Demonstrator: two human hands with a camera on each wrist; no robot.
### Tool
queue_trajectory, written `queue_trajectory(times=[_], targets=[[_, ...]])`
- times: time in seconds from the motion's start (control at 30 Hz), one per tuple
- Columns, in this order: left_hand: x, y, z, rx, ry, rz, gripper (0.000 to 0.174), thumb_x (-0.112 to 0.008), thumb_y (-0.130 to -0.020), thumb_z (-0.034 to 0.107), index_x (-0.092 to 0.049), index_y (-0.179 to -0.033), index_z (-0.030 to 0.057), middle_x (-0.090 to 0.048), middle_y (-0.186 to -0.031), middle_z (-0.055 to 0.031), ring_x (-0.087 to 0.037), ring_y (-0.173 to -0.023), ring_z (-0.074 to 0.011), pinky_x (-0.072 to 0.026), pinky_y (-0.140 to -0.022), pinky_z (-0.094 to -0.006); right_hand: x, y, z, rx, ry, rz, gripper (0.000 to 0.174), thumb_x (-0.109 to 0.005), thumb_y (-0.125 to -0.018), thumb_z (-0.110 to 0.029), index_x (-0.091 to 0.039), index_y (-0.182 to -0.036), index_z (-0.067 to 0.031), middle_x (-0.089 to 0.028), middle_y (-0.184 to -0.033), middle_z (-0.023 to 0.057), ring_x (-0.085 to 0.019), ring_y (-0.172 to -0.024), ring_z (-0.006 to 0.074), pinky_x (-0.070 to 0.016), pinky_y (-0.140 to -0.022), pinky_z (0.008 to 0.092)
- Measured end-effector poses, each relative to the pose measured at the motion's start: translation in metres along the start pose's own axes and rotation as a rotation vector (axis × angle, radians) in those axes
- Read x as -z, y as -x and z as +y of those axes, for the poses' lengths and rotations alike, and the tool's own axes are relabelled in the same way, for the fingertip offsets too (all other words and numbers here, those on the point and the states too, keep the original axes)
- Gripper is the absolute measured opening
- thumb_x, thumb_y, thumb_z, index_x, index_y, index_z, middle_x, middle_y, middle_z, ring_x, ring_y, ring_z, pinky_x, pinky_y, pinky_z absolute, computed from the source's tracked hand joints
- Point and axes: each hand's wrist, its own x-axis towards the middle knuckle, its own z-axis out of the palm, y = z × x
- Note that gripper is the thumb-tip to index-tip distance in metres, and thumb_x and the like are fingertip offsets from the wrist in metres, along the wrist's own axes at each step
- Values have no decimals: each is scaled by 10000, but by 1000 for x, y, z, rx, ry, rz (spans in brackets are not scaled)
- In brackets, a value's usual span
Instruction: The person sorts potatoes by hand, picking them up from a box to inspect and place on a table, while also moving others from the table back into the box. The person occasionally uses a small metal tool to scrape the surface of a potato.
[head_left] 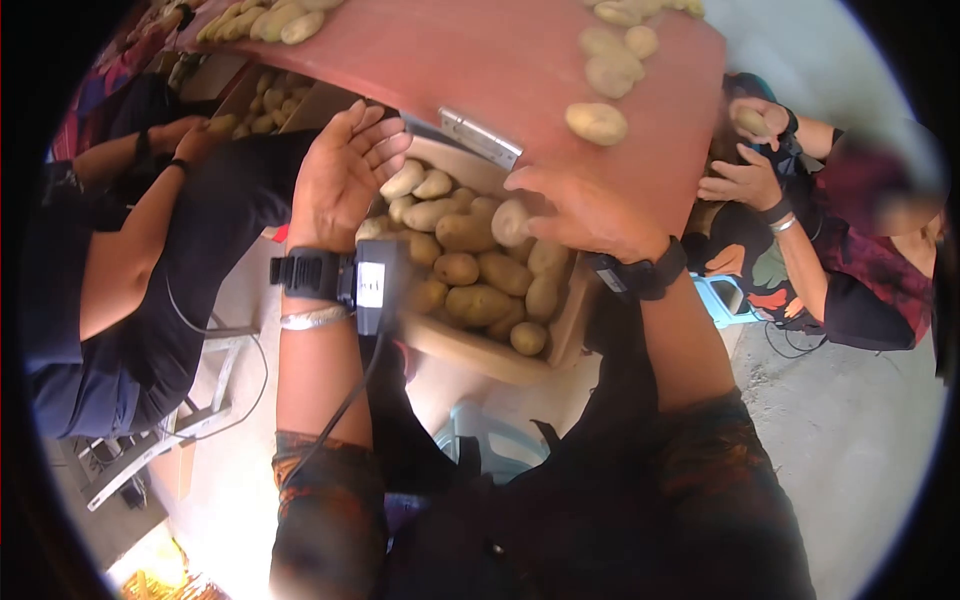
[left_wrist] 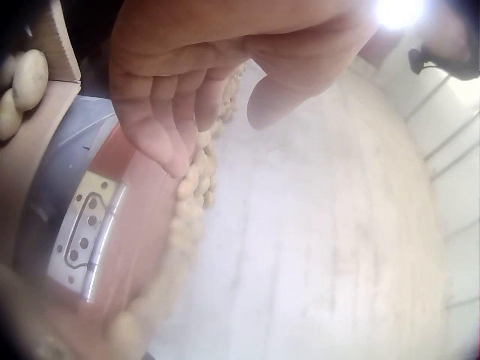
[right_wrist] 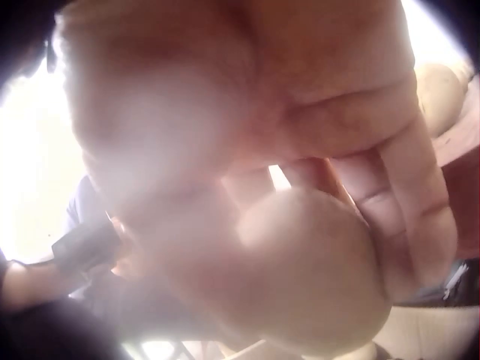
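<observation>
My right hand grips a potato between thumb and fingers over the right part of a box full of potatoes. In the right wrist view the same potato lies against the curled fingers. My left hand, palm turned up and fingers loosely bent, holds nothing above the box's left back corner. The left wrist view shows this hand with fingers hanging loosely bent over the red table.
On the red table a metal hinge sits at the near edge, with a single potato and more potatoes behind it. People sit at left and right, one holding a potato. Below stands a light blue stool.
</observation>
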Motion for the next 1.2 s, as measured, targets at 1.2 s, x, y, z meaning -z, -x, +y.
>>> queue_trajectory(times=[1.2], targets=[[13, 1, 14, -92, 34, -2, 415, -477, -909, 279, -390, -1184, -19, -509, -1130, -171, -537, -984, -254, -463, -816, -335, -11, -16, 0, -248, -407, -90, 360, -680, -694, -228, -580, -970, -20, -605, -808, 145, -587, -761, 246, -459, -700, 333]])
